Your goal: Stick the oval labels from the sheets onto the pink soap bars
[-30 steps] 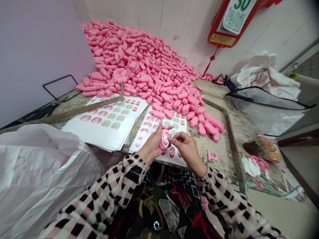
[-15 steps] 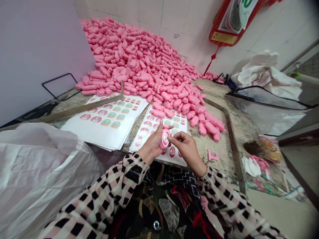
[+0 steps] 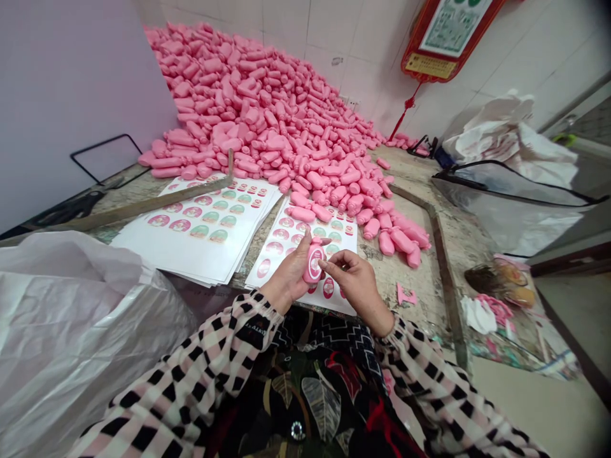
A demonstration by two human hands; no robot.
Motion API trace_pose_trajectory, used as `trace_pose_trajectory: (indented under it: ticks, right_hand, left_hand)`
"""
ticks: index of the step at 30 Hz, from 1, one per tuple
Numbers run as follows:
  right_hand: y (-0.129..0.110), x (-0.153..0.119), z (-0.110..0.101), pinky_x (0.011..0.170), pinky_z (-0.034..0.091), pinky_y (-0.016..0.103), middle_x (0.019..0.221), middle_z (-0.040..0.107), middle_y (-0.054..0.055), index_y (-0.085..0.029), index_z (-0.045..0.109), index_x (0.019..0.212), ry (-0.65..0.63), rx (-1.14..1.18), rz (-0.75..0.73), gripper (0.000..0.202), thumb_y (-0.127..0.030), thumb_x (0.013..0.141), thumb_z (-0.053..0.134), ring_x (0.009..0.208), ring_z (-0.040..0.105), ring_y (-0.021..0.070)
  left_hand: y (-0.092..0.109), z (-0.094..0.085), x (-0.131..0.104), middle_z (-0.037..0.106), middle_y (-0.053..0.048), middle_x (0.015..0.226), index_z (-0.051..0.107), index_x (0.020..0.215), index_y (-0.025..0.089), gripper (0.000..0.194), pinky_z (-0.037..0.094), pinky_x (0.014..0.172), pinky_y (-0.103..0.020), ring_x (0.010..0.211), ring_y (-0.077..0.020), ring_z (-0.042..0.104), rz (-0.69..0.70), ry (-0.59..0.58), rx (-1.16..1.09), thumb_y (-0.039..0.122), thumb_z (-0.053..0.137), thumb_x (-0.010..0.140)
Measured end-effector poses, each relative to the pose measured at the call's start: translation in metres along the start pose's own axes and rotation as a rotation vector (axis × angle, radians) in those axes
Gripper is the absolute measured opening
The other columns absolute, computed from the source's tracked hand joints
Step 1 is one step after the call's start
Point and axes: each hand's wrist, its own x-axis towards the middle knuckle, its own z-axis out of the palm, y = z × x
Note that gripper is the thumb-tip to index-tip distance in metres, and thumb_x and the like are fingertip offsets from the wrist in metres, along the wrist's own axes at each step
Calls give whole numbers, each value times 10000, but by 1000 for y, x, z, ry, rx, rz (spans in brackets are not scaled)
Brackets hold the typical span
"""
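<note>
In my left hand (image 3: 289, 278) is a small pink plastic bottle (image 3: 312, 272), upright, with its front turned toward me. An oval pink-and-white sticker (image 3: 316, 262) covers most of that front. My right hand (image 3: 357, 280) is closed in a pinch, thumb and forefinger at the sticker's right edge; the other fingers curl behind. Just beneath both hands lies a sheet of stickers (image 3: 273, 261), printed with pink and green labels and partly hidden by the hands. Several loose pink bottles rest across its top edge.
A huge heap of pink bottles (image 3: 267, 108) leans against the wall. On the left are a stack of sticker sheets (image 3: 191, 254), a wooden strip (image 3: 157, 201) and a white plastic sack (image 3: 86, 318). A pink scrap (image 3: 406, 294) and a clear zip bag (image 3: 510, 210) are on the right.
The view has shifted slightly. Both hands keep nearly the same pose on the bottle, with the right fingertips still at the sticker. The wall calendar's raised page now hangs flat.
</note>
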Motion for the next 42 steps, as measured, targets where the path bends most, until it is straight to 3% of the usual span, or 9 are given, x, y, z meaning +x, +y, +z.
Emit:
trace_pose_trajectory:
  ticks: [9, 19, 23, 31, 37, 42]
  right_hand:
    - [-16, -5, -9, 547, 328, 243, 703, 653, -23, -249, 628, 729, -19, -406, -105, 285, -510, 780, 525, 617, 553, 132]
    - [-14, -9, -6, 583, 321, 255, 750, 667, -18, -255, 625, 774, 23, -466, -133, 245, -462, 811, 499, 688, 569, 151]
    - [-16, -12, -8, 545, 283, 258, 667, 650, -25, -266, 622, 795, 9, -531, -93, 263, -496, 804, 494, 614, 551, 147]
    - [-21, -15, -4, 538, 247, 276, 756, 653, 32, -251, 611, 863, 67, -700, -121, 388, -604, 728, 523, 668, 555, 188]
    - [-18, -13, -12, 545, 270, 277, 795, 654, 48, -254, 599, 926, 42, -705, -54, 456, -619, 653, 591, 698, 569, 218]
    - [-15, -9, -3, 571, 326, 264, 826, 637, 9, -264, 579, 940, 80, -413, -19, 429, -572, 643, 619, 706, 556, 182]
  left_hand:
    - [2, 3, -5, 495, 10, 532, 608, 1035, 143, 537, 359, 386, -195, 429, -100, 489, 12, 9, 3, 592, 466, 777]
    - [5, 8, -7, 551, -12, 587, 592, 1023, 136, 434, 432, 437, -211, 456, -104, 521, -44, 13, -63, 498, 452, 831]
    - [5, 9, -9, 591, -39, 671, 602, 1000, 132, 420, 437, 466, -207, 482, -96, 531, -13, 17, -48, 490, 473, 824]
    - [3, 11, -12, 586, -41, 672, 612, 982, 129, 411, 424, 460, -198, 526, -116, 548, 21, -5, -22, 485, 497, 812]
    - [10, 8, -14, 502, 12, 566, 583, 1030, 139, 452, 351, 392, -161, 431, -76, 462, 2, 32, -107, 519, 478, 810]
    - [9, 13, -14, 493, 23, 547, 570, 997, 151, 460, 380, 397, -181, 398, -76, 451, -48, 33, -155, 551, 423, 823]
